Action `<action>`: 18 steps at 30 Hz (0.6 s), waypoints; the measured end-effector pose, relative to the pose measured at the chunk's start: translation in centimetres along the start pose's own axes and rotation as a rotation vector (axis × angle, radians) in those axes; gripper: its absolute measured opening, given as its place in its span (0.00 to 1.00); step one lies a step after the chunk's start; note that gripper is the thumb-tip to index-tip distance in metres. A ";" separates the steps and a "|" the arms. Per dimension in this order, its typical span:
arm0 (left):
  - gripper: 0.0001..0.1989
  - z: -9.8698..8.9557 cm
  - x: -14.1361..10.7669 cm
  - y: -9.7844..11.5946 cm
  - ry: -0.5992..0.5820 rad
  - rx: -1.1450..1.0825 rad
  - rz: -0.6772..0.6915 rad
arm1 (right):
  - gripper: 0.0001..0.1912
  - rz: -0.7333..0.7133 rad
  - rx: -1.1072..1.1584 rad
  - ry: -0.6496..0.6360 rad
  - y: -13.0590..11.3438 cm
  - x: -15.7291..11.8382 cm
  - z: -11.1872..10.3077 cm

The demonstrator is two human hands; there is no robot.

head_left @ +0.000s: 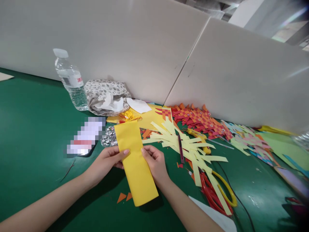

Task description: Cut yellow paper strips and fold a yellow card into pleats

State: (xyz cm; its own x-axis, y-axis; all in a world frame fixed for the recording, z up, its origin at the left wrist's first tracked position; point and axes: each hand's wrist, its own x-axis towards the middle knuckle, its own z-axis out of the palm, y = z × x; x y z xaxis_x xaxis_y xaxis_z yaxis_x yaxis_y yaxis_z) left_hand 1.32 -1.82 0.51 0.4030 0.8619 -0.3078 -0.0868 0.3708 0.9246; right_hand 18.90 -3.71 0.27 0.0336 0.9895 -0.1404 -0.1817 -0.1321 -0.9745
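Note:
A long yellow paper strip (135, 167), seemingly folded, is held above the green table between both hands. My left hand (112, 158) pinches its left edge, thumb on top and fingers behind. On the opposite edge, my right hand (154, 159) grips the paper the same way. Small orange paper triangles (121, 197) lie on the table below the strip. Just beyond it, a clear bag of googly eyes (109, 137) is partly covered by the paper. Pale yellow paper strips (188, 145) are heaped right of my right hand, with a dark red pen-like tool (180, 149) on them.
At the left back stand a water bottle (71, 80) and a patterned cloth tissue holder (106, 96). A blurred-out phone (85, 137) lies nearer. Woven red-orange paper fish (198, 119), a yellow glue gun (199, 138) and red-and-yellow-handled scissors (212, 193) are to the right. A grey partition (120, 42) borders the table.

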 end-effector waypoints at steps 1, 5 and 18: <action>0.18 0.0 0.0 0.0 -0.003 0.000 -0.005 | 0.13 -0.002 0.002 0.001 0.0 0.0 0.0; 0.18 0.1 0.0 0.0 -0.014 -0.008 -0.007 | 0.13 0.001 0.037 0.005 0.0 -0.1 0.0; 0.18 0.3 -0.2 0.4 0.011 0.010 -0.007 | 0.17 0.038 -0.013 -0.045 0.2 -0.3 0.0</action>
State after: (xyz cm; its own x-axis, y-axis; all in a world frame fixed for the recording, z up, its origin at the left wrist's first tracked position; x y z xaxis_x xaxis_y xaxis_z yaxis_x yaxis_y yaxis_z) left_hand 1.53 -1.92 1.02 0.3938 0.8630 -0.3163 -0.0752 0.3732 0.9247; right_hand 18.89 -4.07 0.09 -0.0173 0.9854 -0.1694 -0.1693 -0.1699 -0.9708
